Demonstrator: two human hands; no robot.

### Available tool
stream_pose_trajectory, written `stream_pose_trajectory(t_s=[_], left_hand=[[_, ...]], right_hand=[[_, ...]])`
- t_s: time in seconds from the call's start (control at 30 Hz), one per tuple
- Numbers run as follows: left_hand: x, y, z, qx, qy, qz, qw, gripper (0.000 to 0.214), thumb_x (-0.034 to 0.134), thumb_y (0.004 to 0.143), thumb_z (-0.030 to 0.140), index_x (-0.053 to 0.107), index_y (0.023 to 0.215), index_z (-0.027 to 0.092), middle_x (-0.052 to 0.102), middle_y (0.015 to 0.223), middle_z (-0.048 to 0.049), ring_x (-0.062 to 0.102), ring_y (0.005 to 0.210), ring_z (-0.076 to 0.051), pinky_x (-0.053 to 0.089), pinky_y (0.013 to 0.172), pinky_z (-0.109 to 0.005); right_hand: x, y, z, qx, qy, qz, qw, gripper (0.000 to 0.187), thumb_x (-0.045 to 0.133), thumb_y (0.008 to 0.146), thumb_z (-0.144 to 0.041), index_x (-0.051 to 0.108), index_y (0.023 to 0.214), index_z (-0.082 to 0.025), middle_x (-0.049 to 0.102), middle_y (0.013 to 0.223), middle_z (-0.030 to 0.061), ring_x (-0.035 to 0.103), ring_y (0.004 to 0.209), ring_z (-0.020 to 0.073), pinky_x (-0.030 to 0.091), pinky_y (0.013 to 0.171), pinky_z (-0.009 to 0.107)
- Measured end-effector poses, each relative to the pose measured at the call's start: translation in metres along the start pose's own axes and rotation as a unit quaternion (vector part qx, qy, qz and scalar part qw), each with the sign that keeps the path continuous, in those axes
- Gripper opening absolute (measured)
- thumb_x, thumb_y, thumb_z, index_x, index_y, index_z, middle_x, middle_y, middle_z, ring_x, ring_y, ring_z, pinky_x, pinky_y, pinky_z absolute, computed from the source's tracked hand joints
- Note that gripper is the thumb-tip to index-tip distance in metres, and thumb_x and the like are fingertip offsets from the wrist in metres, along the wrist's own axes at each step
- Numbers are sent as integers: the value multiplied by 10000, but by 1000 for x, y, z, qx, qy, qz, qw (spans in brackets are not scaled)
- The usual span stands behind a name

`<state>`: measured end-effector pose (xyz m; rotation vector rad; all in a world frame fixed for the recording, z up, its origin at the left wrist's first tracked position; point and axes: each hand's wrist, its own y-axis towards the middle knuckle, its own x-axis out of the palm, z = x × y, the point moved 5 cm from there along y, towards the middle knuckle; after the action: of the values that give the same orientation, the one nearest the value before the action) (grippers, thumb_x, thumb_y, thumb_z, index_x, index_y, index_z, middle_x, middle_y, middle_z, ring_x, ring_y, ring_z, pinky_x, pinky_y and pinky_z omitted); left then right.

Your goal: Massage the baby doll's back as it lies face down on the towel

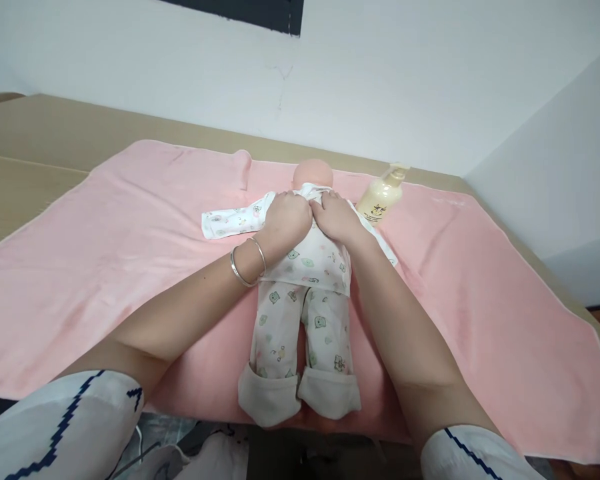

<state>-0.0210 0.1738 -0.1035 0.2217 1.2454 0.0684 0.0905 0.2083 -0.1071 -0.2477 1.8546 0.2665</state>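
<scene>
A baby doll (312,175) lies on its back on a pink towel (105,253), head away from me, dressed in a white printed top (310,260) and matching trousers (300,333). My left hand (286,219), with two silver bangles on its wrist, rests on the doll's chest with its fingers curled into the cloth near the collar. Right beside it, my right hand (336,217) pinches the same cloth at the neck. The two hands touch each other. One empty sleeve of the top lies spread to the left.
A cream pump bottle (383,195) lies tilted on the towel just right of the doll's head. The towel covers a tan table (25,153) that meets white walls behind and to the right. The towel's near edge hangs at my lap.
</scene>
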Motion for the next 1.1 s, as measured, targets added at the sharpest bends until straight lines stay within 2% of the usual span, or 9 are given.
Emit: stream_pose_trajectory(t_s=[0.13, 0.2, 0.37, 0.5, 0.6, 0.7, 0.77, 0.97, 1.1], left_hand=[[5, 7, -11, -16, -44, 9, 999, 417, 326, 990, 200, 691, 1149, 76, 706, 1242, -218, 643, 1216, -329, 503, 1099, -452], [9, 11, -18, -26, -72, 10, 997, 407, 335, 990, 243, 679, 1161, 108, 702, 1274, -192, 623, 1248, -320, 489, 1129, -457], [15, 17, -27, -24, -112, 28, 993, 402, 331, 983, 306, 675, 1097, 133, 724, 1210, -180, 644, 1161, -302, 490, 1089, -450], [17, 17, -26, -14, -127, 34, 991, 413, 340, 971, 297, 683, 1113, 116, 731, 1206, -187, 656, 1138, -301, 499, 1051, -431], [18, 16, -26, -17, -118, 40, 992, 421, 332, 980, 294, 684, 1115, 108, 727, 1239, -193, 655, 1163, -300, 491, 1081, -428], [19, 17, -26, -21, -103, 44, 993, 425, 331, 983, 296, 683, 1121, 101, 723, 1251, -198, 649, 1196, -311, 477, 1121, -444], [19, 17, -27, -22, -98, 40, 994, 431, 327, 986, 295, 680, 1136, 100, 722, 1258, -197, 647, 1209, -315, 475, 1132, -451], [10, 16, -24, 44, -80, -14, 996, 494, 270, 1038, 317, 626, 1273, 68, 672, 1374, -212, 624, 1288, -321, 465, 1159, -451], [-5, 6, -14, 18, -32, -58, 998, 484, 274, 1049, 301, 622, 1284, 59, 666, 1353, -237, 633, 1284, -341, 492, 1107, -452]], right_hand=[[5, 2, 7, -29, 4, -24, 999, 703, 267, 1084, -461, 349, 1621, -14, 329, 1665, 238, 318, 1579, 367, 283, 1312, 515], [3, -2, 5, -36, -16, -33, 999, 706, 242, 1087, -463, 318, 1637, -28, 328, 1665, 243, 341, 1566, 373, 305, 1292, 522], [-13, -20, -11, -33, -69, -50, 996, 580, 280, 1065, -431, 536, 1453, -85, 654, 1323, 224, 639, 1185, 364, 510, 1031, 494], [-18, -22, -17, -29, -83, -38, 995, 486, 303, 1048, -385, 666, 1222, -112, 709, 1128, 198, 673, 1004, 330, 534, 925, 460], [-12, -12, -10, -15, -28, 3, 999, 539, 245, 1067, -378, 662, 1267, -103, 676, 1275, 198, 649, 1157, 348, 514, 1039, 489], [-2, -3, -1, -3, 17, 32, 999, 592, 257, 1080, -406, 556, 1450, -54, 522, 1523, 226, 526, 1397, 356, 425, 1197, 505], [3, 0, 2, -5, 29, 36, 999, 625, 273, 1082, -421, 495, 1517, -32, 435, 1601, 238, 445, 1487, 358, 372, 1250, 512], [4, 2, 4, -4, 32, 20, 999, 657, 276, 1090, -425, 432, 1575, -9, 402, 1623, 247, 390, 1543, 361, 318, 1297, 503], [4, 3, 6, -13, 30, 16, 999, 655, 283, 1085, -433, 435, 1567, -15, 408, 1619, 243, 405, 1531, 355, 318, 1296, 495]])
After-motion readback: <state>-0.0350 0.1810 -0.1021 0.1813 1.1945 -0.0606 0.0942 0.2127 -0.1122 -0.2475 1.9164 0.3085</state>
